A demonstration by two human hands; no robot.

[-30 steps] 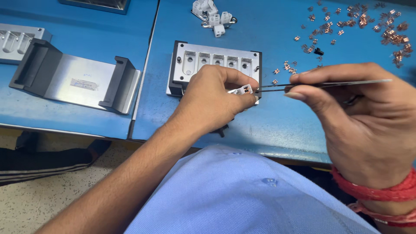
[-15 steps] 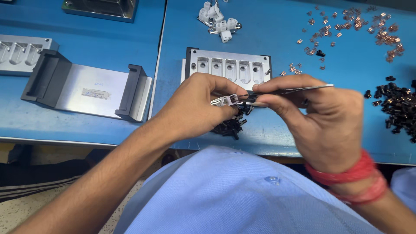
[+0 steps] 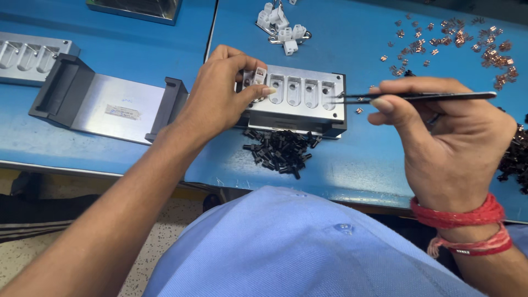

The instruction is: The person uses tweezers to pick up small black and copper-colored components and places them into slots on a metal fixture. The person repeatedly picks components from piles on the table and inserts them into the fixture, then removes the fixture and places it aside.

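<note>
My left hand (image 3: 220, 93) pinches a small white plastic part (image 3: 258, 76) and presses it into the leftmost pocket of a grey metal fixture block (image 3: 308, 104) with several pockets. My right hand (image 3: 445, 137) holds thin black tweezers (image 3: 418, 97), their tips reaching over the block's right end. A pile of small black parts (image 3: 280, 151) lies on the blue table (image 3: 352, 38) just in front of the block.
Several small copper pieces (image 3: 456, 41) are scattered at the far right. A cluster of white plastic parts (image 3: 281, 27) lies behind the block. A grey metal bracket tray (image 3: 110, 104) sits at left, another metal fixture (image 3: 22, 55) beyond it. More black parts (image 3: 514, 159) at the right edge.
My left hand carried the white part from in front of my chest to the block's left pocket. My right hand drew the tweezers away from the part, to the right.
</note>
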